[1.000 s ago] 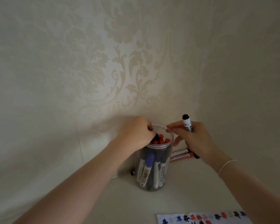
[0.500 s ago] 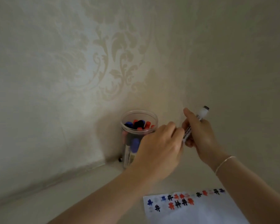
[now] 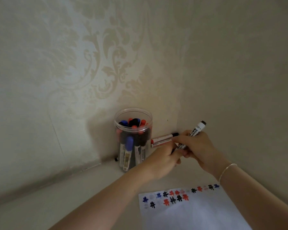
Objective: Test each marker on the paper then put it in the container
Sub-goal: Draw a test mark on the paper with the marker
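Observation:
A clear plastic container (image 3: 133,138) stands in the corner, holding several red, blue and black markers upright. My right hand (image 3: 199,146) grips a white-bodied black marker (image 3: 197,129), tilted with its upper end up and to the right. My left hand (image 3: 161,161) sits just left of it, fingers curled round the marker's lower black end. Two red-ended markers (image 3: 162,139) lie against the wall between the container and my hands. A white paper (image 3: 198,213) with several red, blue and black test marks lies in front.
Patterned walls close in behind and to the right, meeting at the corner behind the container. A small black piece (image 3: 116,159) lies at the container's left base. Pale tabletop (image 3: 56,196) stretches to the left of the paper.
My left hand left the container's rim and moved right to the marker in my right hand. The marker has tilted and dropped lower; the view has shifted so more of the paper shows.

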